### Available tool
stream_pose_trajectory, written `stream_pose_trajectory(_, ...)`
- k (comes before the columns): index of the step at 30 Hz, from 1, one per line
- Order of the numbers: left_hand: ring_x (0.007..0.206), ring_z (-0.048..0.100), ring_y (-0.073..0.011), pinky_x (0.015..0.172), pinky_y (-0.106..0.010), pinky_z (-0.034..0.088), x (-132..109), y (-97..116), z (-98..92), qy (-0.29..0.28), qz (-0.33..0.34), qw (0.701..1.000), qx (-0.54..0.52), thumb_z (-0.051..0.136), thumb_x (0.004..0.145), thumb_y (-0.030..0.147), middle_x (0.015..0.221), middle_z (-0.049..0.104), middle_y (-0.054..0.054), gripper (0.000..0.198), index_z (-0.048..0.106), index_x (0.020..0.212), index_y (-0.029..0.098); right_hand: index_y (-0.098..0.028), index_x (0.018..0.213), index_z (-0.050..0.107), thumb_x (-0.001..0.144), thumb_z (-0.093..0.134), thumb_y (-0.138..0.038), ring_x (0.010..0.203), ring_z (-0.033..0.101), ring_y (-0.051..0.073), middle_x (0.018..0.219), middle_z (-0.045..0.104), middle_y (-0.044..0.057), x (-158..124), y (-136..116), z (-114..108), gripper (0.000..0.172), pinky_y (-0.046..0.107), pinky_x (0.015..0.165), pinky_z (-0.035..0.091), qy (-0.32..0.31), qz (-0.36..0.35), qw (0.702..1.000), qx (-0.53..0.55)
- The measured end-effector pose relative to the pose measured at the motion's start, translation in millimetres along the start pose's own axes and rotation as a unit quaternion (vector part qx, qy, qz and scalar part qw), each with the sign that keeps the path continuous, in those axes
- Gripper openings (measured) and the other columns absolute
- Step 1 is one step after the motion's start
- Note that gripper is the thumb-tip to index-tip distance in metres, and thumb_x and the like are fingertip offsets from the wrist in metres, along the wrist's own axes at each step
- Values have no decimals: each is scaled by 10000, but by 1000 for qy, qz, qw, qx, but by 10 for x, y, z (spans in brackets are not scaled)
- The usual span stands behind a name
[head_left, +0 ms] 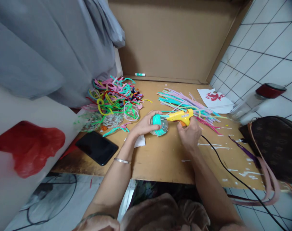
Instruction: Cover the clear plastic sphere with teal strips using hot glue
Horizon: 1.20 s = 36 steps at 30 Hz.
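Note:
My left hand (146,124) is wrapped round a small clear plastic bottle piece (164,124) with a turquoise strip (156,120) around it. In my right hand (190,132) is a yellow glue gun (181,116) with an orange trigger, its nozzle pointing left at the turquoise strip. The nozzle tip is close to the strip; whether it touches I cannot tell. A white glue stick extends from the gun's back. Behind the gun lies a bundle of long pink and turquoise pipe cleaners (177,101).
Tangled coloured pipe cleaners (112,96) and a black phone (97,147) are on the left. A white-and-green tube (140,74) lies at the back. Rightward are a printed paper (214,100), a red-lidded bottle (250,102), a brown bag (276,147) and the black cord (223,163).

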<state>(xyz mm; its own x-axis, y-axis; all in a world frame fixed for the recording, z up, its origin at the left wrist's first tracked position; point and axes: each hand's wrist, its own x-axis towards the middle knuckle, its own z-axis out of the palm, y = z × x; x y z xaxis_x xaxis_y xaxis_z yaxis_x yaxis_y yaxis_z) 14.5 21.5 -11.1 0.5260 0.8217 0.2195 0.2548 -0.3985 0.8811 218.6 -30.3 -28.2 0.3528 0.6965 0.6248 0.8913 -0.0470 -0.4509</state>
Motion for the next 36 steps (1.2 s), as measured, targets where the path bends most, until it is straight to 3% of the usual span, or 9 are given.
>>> stream_pose_trajectory(4, 1101, 536, -254, 984, -369, 429, 2, 29, 9, 9, -9, 1000, -11, 649, 630, 301, 1254, 543, -105, 656, 489, 1241, 121, -175, 937, 548, 696, 553, -406, 777, 572, 246, 821, 626, 80, 24, -27, -14, 334, 330, 666, 418, -29, 44, 999, 1)
stream_pose_trajectory(10, 1066, 541, -245, 970, -361, 430, -5, 79, 7, 12, -23, 1000, -5, 640, 635, 305, 1235, 545, -95, 644, 492, 1235, 126, -168, 942, 553, 727, 546, -450, 945, 555, 275, 985, 592, 124, 103, 7, -77, 355, 365, 776, 437, -28, 100, 995, 1)
stream_pose_trajectory(17, 1060, 542, -236, 954, -339, 428, -14, 76, 12, 17, -19, 999, -30, 640, 620, 313, 1213, 550, -80, 628, 503, 1207, 138, -98, 1104, 559, 806, 507, -480, 986, 595, 312, 1081, 601, 178, 121, 39, -161, 487, 388, 795, 456, -175, 148, 966, -122)
stream_pose_trajectory(23, 1038, 545, -234, 940, -350, 433, -5, 27, 26, 22, -6, 999, -35, 627, 615, 309, 1187, 559, -76, 629, 509, 1210, 142, -61, 1129, 569, 820, 513, -452, 1012, 617, 330, 1108, 623, 225, 83, 63, -192, 501, 400, 795, 487, -255, 134, 938, -194)
stream_pose_trajectory(29, 1059, 546, -236, 978, -361, 418, -7, 11, 35, 28, -7, 999, -27, 642, 627, 282, 1186, 568, -66, 612, 523, 1214, 157, -21, 1086, 587, 821, 506, -462, 911, 649, 326, 1012, 650, 241, 45, 112, -165, 520, 401, 741, 504, -251, 121, 931, -236)
stream_pose_trajectory(36, 1052, 554, -233, 966, -353, 434, -15, 29, 40, 28, -11, 999, -46, 637, 619, 279, 1190, 568, -77, 623, 519, 1214, 137, -3, 1112, 575, 834, 501, -466, 938, 643, 313, 1037, 628, 238, 37, 90, -174, 546, 381, 756, 495, -253, 114, 926, -257)
